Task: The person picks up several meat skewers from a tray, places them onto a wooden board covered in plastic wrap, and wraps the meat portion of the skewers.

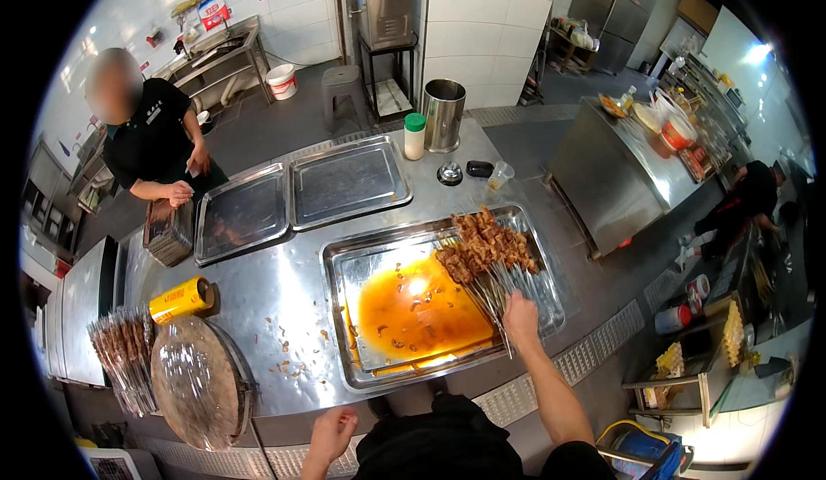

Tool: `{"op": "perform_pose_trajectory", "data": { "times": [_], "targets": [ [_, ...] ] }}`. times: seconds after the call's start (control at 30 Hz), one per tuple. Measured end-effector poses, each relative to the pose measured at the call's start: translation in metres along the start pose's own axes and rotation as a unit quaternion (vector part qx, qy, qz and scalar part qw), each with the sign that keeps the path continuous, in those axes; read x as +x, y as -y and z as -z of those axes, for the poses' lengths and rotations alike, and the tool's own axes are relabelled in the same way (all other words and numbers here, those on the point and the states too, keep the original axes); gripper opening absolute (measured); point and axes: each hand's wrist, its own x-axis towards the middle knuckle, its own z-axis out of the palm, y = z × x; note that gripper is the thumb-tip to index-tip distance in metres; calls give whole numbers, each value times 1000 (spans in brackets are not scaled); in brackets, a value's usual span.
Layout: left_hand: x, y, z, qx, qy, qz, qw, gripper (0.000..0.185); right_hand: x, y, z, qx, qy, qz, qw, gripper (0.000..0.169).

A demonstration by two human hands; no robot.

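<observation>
My right hand (521, 317) grips the handle ends of several metal skewers (487, 296) at the right side of a deep metal tray (335, 335). Chunks of browned meat (493, 241) cover the skewers' far ends, piled against the tray's back right corner. Orange-red oily liquid (413, 312) with dark bits pools across the tray's floor. My left hand (333, 431) hangs by the near edge of the steel table (290, 299), fingers loosely curled. Nothing shows in it, though its palm is hidden.
Two shallow metal trays (348, 183) (242, 212) lie at the back. A co-worker (155, 138) stands behind a rectangular stack (169, 231). Meat skewers (122, 357), a film-covered round board (193, 383) and a yellow roll (182, 299) occupy the left. A steel cylinder (444, 115) and green-capped shaker (415, 137) stand behind.
</observation>
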Motion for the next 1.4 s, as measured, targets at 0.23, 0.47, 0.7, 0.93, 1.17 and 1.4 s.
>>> {"op": "perform_pose_trajectory", "data": {
  "times": [0.23,0.47,0.7,0.93,1.17,1.4],
  "targets": [
    [47,-85,-42,-45,44,-47,997,23,12,-16,16,372,89,-80,920,22],
    [127,-186,-123,-428,65,-43,900,29,-67,74,83,705,233,-184,644,14],
    [126,-205,-139,-463,100,-13,881,24,-92,76,74,686,239,-168,666,19],
    [68,-202,-121,-424,82,73,899,17,-135,93,100,675,294,-232,635,25],
    [67,-202,-116,-463,19,62,884,19,-142,91,95,713,362,-218,559,39],
    [62,-200,-101,-482,51,69,872,15,-148,96,93,699,386,-187,572,42]
  ]
}}
